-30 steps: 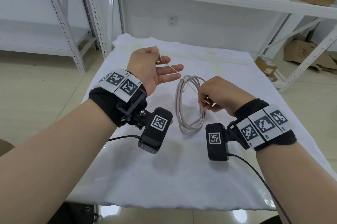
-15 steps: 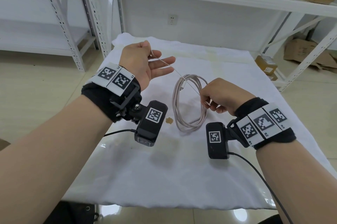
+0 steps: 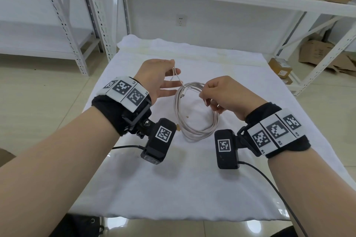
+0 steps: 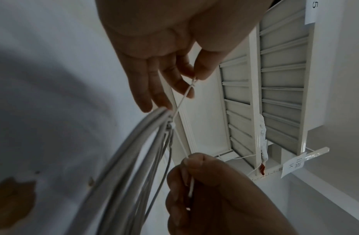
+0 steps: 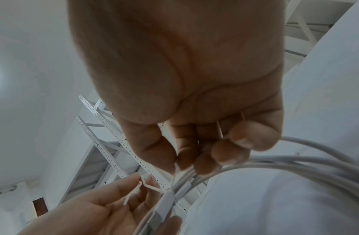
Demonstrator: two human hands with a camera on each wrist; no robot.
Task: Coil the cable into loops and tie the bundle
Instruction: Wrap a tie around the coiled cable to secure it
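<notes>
A pale cable [image 3: 199,134] lies coiled in several loops on the white cloth [image 3: 173,188]. A thin white tie [image 3: 178,77] goes round the top of the coil. My left hand [image 3: 173,68] pinches one end of the tie between thumb and forefinger, the other fingers straight. My right hand [image 3: 204,95] pinches the other end, fingers curled, just above the loops. In the left wrist view the tie [image 4: 182,98] runs from my left hand [image 4: 194,77] past the cable [image 4: 134,143] to my right hand [image 4: 194,167]. In the right wrist view a plug [image 5: 164,205] of the cable [image 5: 295,160] lies by the tie [image 5: 152,187].
White metal shelving [image 3: 92,5] stands behind and to both sides of the table. Cardboard boxes [image 3: 323,53] lie on the floor at the right. The cloth carries small brown stains [image 3: 186,117]. Black camera leads trail from both wrists.
My left hand has come back toward the coil, and the stretch of tie between my hands is shorter. The right hand has shifted slightly left and up along the loops.
</notes>
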